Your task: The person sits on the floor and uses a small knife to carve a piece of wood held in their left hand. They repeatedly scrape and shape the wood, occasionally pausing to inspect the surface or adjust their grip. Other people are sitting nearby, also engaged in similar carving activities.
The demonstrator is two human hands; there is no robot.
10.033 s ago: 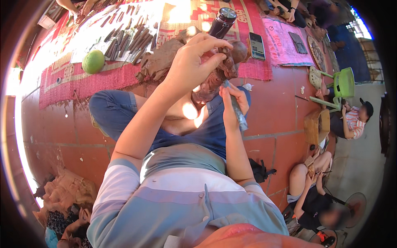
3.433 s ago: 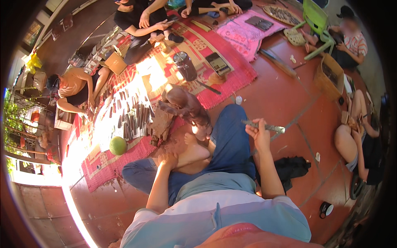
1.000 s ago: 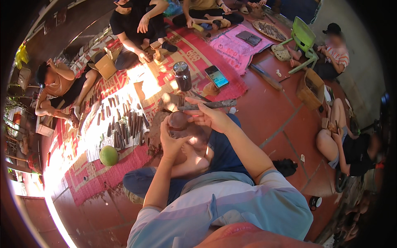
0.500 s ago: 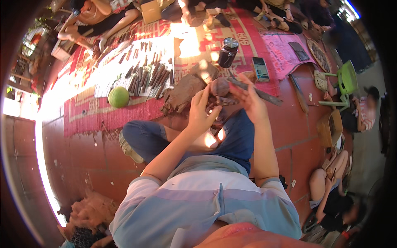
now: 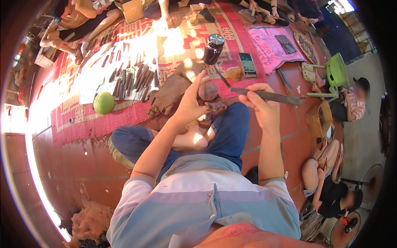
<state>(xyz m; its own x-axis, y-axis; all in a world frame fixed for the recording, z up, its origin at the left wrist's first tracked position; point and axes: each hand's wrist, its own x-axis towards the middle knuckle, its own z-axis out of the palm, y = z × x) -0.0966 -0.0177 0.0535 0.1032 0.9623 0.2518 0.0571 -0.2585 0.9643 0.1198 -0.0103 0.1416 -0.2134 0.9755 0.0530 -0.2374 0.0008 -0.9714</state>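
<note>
My left hand (image 5: 188, 104) steadies a brown wood carving (image 5: 208, 91), its fingers reaching up along the left side and its thumb near the lower part. The carving has a rounded, ball-like top and a rough, knobbly lower portion, above my crossed legs. In my right hand (image 5: 263, 106) is a carving tool (image 5: 273, 96), pinched near the front of its dark handle. Its thin, bent metal end points up and left, just right of the carving and apart from it. Behind the carving lies a large rough wood block (image 5: 171, 94).
Many dark-handled tools (image 5: 142, 78) lie on a white sheet over the red mat (image 5: 87, 126). Nearby are a green round fruit (image 5: 104, 103), a dark flask (image 5: 214, 49), a phone (image 5: 247, 65) and a wooden mallet-like piece (image 5: 288, 85). Other people sit around, with a green chair (image 5: 336, 70) at right.
My right hand has moved right and down from the carving, turning the tool so its handle lies across the fingers. My left hand stays at the carving. The whole view has shifted slightly.
</note>
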